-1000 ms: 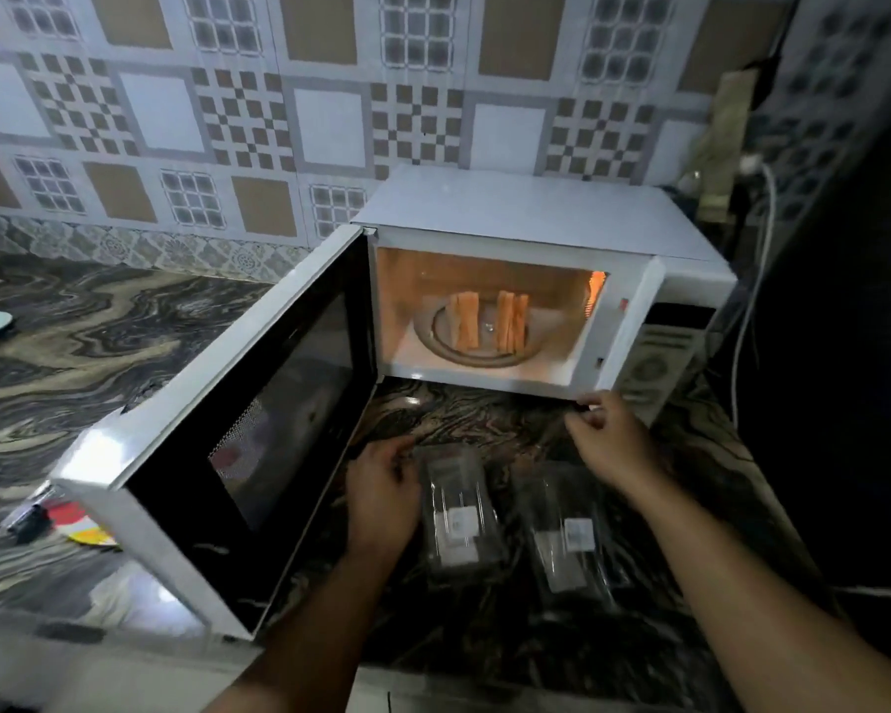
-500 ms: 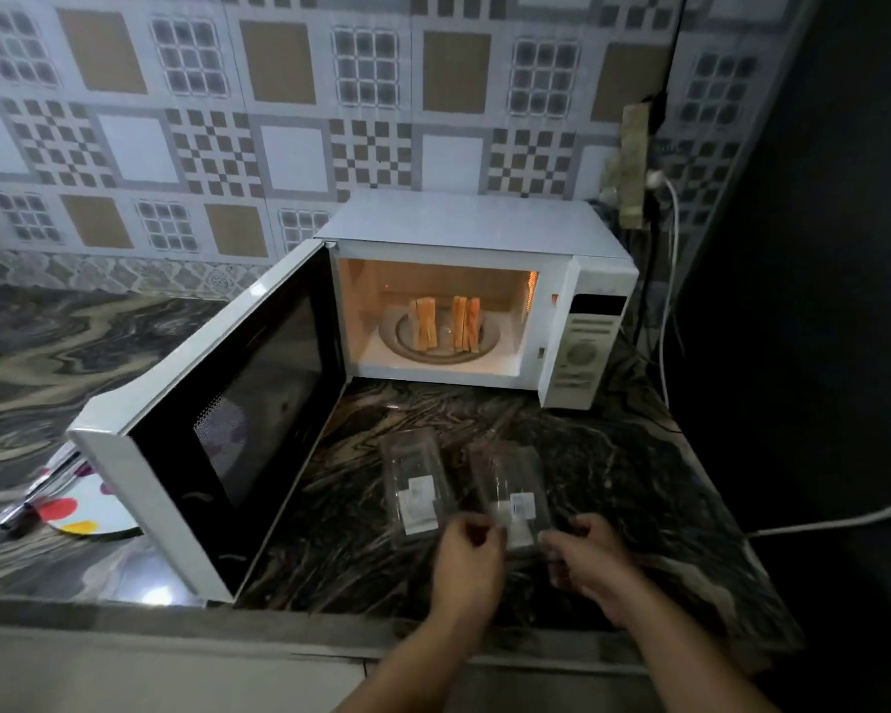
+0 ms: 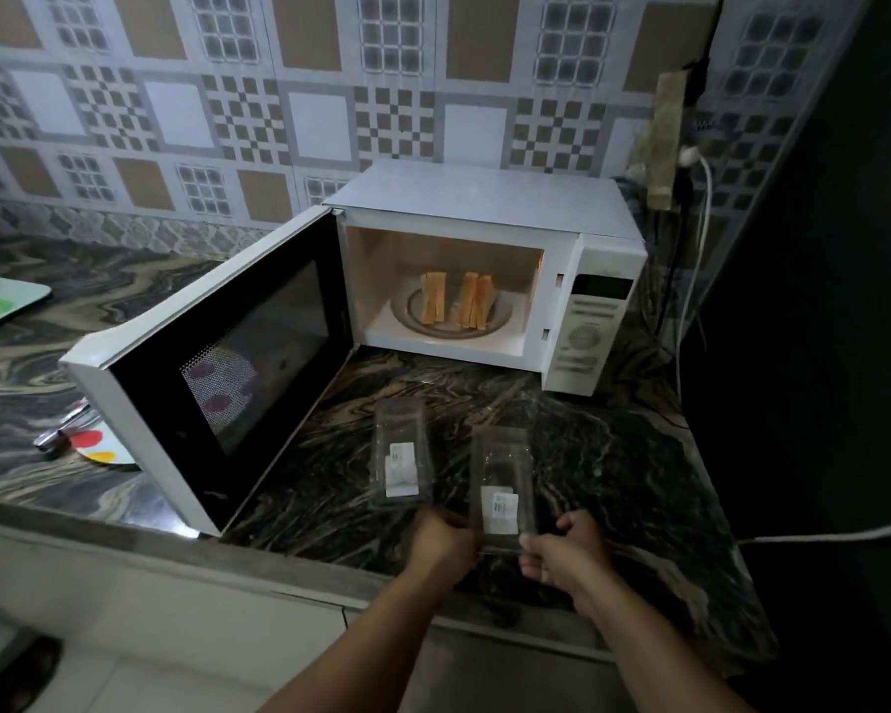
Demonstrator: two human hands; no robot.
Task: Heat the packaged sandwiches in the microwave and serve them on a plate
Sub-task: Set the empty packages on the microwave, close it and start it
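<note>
We have both hands at the near edge of the counter, holding the right clear package by its near end: the left hand pinches the left corner and the right hand curls its fingers round the right corner. The package looks empty, a thin transparent shell with a white label, so we judge it very light, springy and a little slippery; squeezed hard it would probably buckle or crackle, and a grip at the stiffer rim or corners suits it best. The left clear package lies flat just beside it, untouched. The sandwiches stand on edge in two groups on the turntable plate inside the microwave, whose door hangs wide open to the left. They look soft and liable to fall apart, so we would take them by their broad faces with gentle pressure. A plate with coloured spots sits on the counter behind the door, partly hidden by it.
</note>
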